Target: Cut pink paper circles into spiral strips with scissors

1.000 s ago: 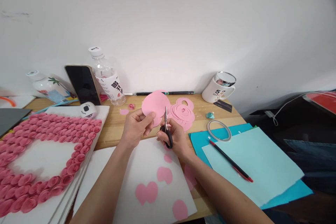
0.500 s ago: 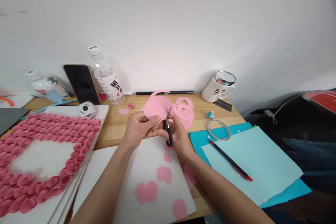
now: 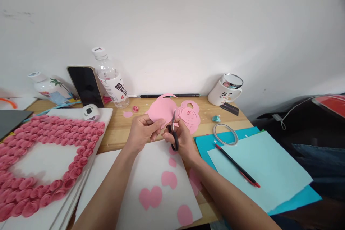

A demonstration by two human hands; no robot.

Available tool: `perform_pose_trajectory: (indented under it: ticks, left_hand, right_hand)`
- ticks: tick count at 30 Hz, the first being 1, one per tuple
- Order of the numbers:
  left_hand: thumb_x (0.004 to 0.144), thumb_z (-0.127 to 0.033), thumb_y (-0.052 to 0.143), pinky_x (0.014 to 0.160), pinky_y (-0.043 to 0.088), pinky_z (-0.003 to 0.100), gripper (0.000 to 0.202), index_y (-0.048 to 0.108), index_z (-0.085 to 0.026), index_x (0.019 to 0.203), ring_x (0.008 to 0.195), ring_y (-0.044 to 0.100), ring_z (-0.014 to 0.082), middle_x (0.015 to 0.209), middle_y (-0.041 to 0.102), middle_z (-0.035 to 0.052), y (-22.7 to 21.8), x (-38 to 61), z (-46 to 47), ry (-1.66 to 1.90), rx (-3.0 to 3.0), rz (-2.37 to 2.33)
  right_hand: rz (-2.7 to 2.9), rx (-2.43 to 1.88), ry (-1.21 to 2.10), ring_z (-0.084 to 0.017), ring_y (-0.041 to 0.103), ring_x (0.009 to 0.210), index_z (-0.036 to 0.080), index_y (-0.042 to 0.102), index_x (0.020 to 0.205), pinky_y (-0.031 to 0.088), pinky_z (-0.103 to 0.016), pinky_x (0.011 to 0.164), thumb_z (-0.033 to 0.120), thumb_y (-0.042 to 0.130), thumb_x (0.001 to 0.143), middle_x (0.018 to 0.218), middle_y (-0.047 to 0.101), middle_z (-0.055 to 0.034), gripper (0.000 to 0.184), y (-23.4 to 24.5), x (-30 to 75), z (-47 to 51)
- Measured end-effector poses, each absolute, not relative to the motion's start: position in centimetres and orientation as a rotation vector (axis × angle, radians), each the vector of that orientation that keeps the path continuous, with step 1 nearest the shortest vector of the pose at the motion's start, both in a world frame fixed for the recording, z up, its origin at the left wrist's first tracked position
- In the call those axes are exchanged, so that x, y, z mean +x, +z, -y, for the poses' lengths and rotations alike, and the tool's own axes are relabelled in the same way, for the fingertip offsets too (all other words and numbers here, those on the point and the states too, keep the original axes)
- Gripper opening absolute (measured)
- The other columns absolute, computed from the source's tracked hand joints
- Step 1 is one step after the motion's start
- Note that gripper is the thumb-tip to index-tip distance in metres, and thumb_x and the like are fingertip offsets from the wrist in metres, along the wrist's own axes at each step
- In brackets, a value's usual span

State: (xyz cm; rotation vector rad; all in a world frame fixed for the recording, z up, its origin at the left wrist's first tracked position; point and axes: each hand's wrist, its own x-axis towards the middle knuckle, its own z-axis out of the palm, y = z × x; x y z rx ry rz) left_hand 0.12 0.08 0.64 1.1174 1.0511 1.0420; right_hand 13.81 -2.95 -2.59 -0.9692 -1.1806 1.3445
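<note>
My left hand (image 3: 144, 131) pinches the lower edge of a pink paper disc (image 3: 162, 110) and holds it above the table. A thin curved strip of the same paper arcs over the disc's top. In my right hand (image 3: 183, 138) are small black-handled scissors (image 3: 174, 134), their blades pointing up at the disc's right edge. Behind that hand lies a pile of pink paper spirals (image 3: 190, 115). Several pink paper scraps (image 3: 150, 197) lie on the white board (image 3: 129, 208) beneath my forearms.
At left, a white board carries rows of pink paper roses (image 3: 75, 171). Along the wall stand a phone (image 3: 85, 87), a plastic bottle (image 3: 111, 82) and a white mug (image 3: 222, 91). To the right are a tape roll (image 3: 225, 134), blue paper sheets (image 3: 269, 172) and a black-and-red pen (image 3: 237, 165).
The whole view has shifted very slightly. Both hands keep their hold, and the scissors stay at the disc's right edge with hardly any visible movement.
</note>
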Motion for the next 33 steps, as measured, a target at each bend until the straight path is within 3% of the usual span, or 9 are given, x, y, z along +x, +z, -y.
perform_pose_trajectory:
  ticks: [19, 25, 33]
  left_hand:
    - [0.068, -0.029, 0.067, 0.034, 0.027, 0.017, 0.028, 0.048, -0.014, 0.053, 0.032, 0.038, 0.0024, 0.042, 0.049, -0.0054, 0.7, -0.3, -0.3, 1.078, 1.182, -1.055]
    - [0.072, -0.034, 0.063, 0.033, 0.031, 0.019, 0.024, 0.051, -0.015, 0.062, 0.033, 0.043, 0.0048, 0.050, 0.057, -0.0033, 0.8, -0.2, -0.3, 1.095, 1.113, -0.969]
    - [0.067, -0.028, 0.067, 0.037, 0.030, 0.019, 0.030, 0.051, -0.013, 0.048, 0.035, 0.038, 0.0039, 0.039, 0.046, -0.0037, 0.4, -0.1, -0.1, 1.078, 1.171, -1.084]
  right_hand:
    - [1.203, -1.081, 1.342, -0.009, 0.044, 0.042, 0.023, 0.037, 0.089, 0.031, -0.017, 0.038, 0.036, 0.062, 0.070, 0.048, 0.048, 0.0100, 0.033, -2.3, 13.8, 3.2]
    - [1.188, -1.072, 1.401, -0.008, 0.041, 0.038, 0.023, 0.037, 0.090, 0.030, -0.017, 0.036, 0.033, 0.064, 0.069, 0.047, 0.049, 0.0105, 0.035, -2.4, 13.6, 3.3]
    - [1.233, -0.979, 1.413, -0.009, 0.046, 0.047, 0.024, 0.038, 0.096, 0.034, -0.019, 0.044, 0.035, 0.070, 0.068, 0.059, 0.053, 0.0072, 0.044, -3.9, 13.5, 2.9]
